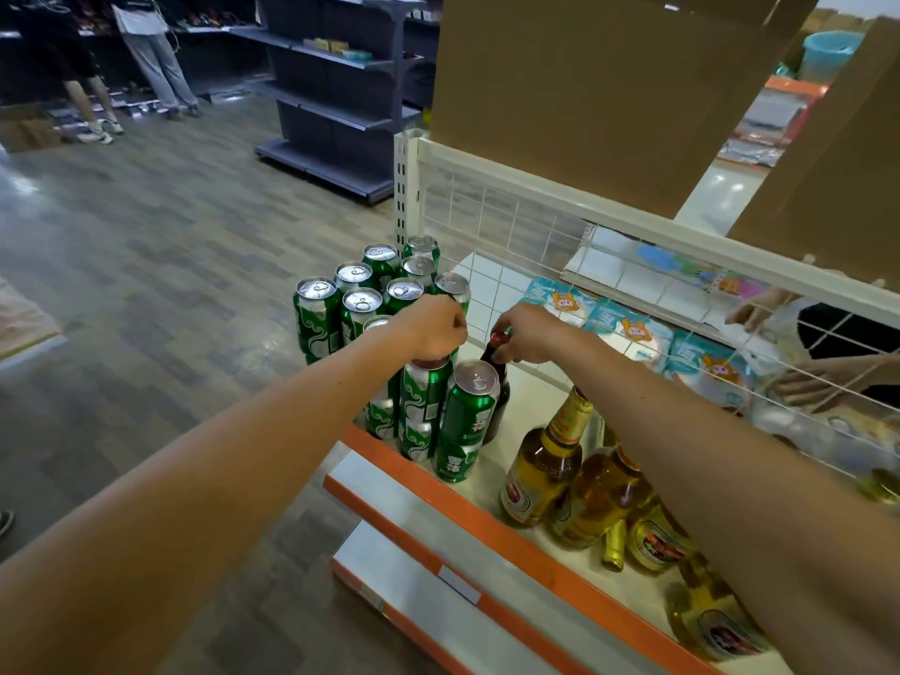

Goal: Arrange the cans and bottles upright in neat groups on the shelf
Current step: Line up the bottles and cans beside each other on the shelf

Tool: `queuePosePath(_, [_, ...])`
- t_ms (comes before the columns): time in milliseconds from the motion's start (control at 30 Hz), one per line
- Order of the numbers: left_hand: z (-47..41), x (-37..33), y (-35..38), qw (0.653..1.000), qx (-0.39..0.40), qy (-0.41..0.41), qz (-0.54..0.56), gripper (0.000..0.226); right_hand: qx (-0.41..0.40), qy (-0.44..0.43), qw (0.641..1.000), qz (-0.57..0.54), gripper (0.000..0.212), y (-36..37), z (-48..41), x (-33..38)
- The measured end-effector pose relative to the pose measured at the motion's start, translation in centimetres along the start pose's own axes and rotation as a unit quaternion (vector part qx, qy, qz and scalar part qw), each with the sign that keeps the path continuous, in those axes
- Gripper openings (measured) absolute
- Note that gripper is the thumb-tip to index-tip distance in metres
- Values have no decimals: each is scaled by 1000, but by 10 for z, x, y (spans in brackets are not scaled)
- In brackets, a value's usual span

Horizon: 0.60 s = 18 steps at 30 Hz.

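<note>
From the head camera we see our left grip (431, 328) clenched over the top of a stacked green can (422, 394), which stands upright on another can at the front of the shelf (533, 401). Our right grip (528, 336) pinches the red cap of a dark bottle (503, 397), which stands upright just behind a second two-high can stack (470, 406). More green cans (360, 294) stand grouped at the shelf's left end. Golden bottles (543, 462) sit to the right under our right forearm, some upright, some lying down. A white wire mesh (487, 226) backs the shelf, with cardboard boxes (584, 90) above it. Another person's hands (823, 382) show beyond the mesh.
</note>
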<state>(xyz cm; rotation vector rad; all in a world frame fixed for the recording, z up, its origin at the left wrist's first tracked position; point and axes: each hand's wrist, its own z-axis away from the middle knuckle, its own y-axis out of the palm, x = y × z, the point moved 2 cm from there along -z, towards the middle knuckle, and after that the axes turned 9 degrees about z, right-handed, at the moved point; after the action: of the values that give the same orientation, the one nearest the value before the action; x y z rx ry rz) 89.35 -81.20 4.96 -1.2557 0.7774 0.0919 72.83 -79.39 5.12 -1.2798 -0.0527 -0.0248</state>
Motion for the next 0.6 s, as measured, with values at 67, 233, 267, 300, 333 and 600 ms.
queuePosePath(67, [-5,4,4,1000,7,0,-4,26,-4,-4,1000,-4,41,3,-4,0])
queuePosePath(233, [-9,8,5,1000,4,2,-2,26,-24,-21,999,33,27,3,-4,4])
queuePosePath(267, [-8,8,4,1000,3,2,-1,25,-25,-16,999,36,23,3,-3,4])
queuePosePath(300, [-6,6,2,1000,1,4,0,25,-26,-10,999,35,23,3,-2,3])
queuePosePath(333, [-5,5,1,1000,-1,5,1,24,-28,-3,999,32,26,2,0,1])
queuePosePath(600, [6,-27,-17,999,-22,40,0,27,-115,41,993,-6,30,-55,53,-12])
